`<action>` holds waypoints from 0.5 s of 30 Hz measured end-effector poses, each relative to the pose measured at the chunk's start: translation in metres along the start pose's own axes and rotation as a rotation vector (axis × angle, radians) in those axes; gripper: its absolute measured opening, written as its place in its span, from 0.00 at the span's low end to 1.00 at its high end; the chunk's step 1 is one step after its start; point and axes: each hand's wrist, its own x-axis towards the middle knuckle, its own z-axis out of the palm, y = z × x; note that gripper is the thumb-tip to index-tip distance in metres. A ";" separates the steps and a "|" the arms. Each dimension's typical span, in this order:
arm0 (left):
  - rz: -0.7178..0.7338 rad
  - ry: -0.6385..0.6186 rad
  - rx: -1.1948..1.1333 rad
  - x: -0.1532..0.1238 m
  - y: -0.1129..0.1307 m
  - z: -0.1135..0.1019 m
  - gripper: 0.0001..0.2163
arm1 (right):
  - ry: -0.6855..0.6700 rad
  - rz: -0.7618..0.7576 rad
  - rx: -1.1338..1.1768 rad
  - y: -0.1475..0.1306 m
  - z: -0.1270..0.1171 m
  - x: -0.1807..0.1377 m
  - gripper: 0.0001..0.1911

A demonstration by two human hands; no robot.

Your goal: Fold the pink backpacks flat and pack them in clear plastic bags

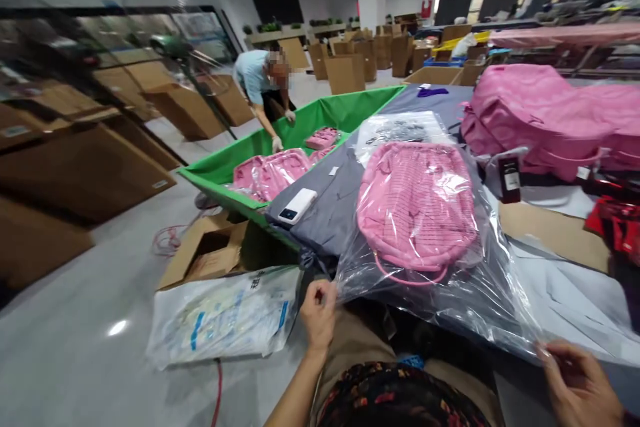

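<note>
Your left hand (318, 313) pinches the near left corner of the clear plastic bag (450, 287), and your right hand (580, 383) grips its near right corner, so the bag's mouth is stretched between them. The pink backpack (416, 205) already lies fully inside, just beyond your hands; judging from that, the bagging is done and the open edge is not yet closed. It rests on a grey-covered table (565, 293). Past your left hand a white phone (297, 205) sits near a green bin (260, 147) of bagged backpacks, where a gloved co-worker (263, 80) bends. Beyond your right hand lies a pile of pink backpacks (550, 117). Cardboard boxes (345, 70) fill the hall.
</note>
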 end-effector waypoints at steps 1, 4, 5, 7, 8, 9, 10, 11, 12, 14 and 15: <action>-0.006 0.019 -0.021 -0.004 -0.002 -0.006 0.18 | 0.014 0.046 0.007 -0.002 -0.004 -0.002 0.29; -0.076 0.073 -0.044 -0.010 -0.008 -0.019 0.18 | 0.082 0.126 0.015 0.004 -0.011 -0.008 0.32; -0.127 0.052 -0.059 -0.011 -0.009 -0.021 0.18 | 0.089 0.098 0.017 0.007 -0.011 -0.010 0.32; -0.247 -0.068 -0.081 -0.013 -0.012 -0.024 0.23 | 0.032 -0.043 0.007 0.011 -0.008 -0.013 0.30; -0.302 -0.141 -0.066 -0.014 -0.013 -0.025 0.27 | -0.004 -0.121 -0.007 0.011 -0.007 -0.014 0.29; -0.346 -0.200 -0.030 -0.016 -0.014 -0.028 0.30 | -0.020 -0.180 -0.025 0.011 -0.007 -0.014 0.27; -0.374 -0.241 0.018 -0.017 -0.016 -0.032 0.33 | -0.016 -0.211 -0.037 0.011 -0.008 -0.015 0.27; -0.388 -0.263 0.074 -0.019 -0.018 -0.037 0.35 | -0.002 -0.211 -0.044 0.012 -0.010 -0.015 0.27; -0.387 -0.266 0.130 -0.020 -0.020 -0.042 0.37 | 0.024 -0.189 -0.051 0.014 -0.013 -0.016 0.29; -0.355 -0.279 0.213 -0.023 -0.024 -0.055 0.39 | 0.057 -0.131 -0.093 0.020 -0.021 -0.019 0.32; -0.334 -0.305 0.234 -0.026 -0.027 -0.061 0.39 | 0.052 -0.132 -0.122 0.024 -0.025 -0.021 0.33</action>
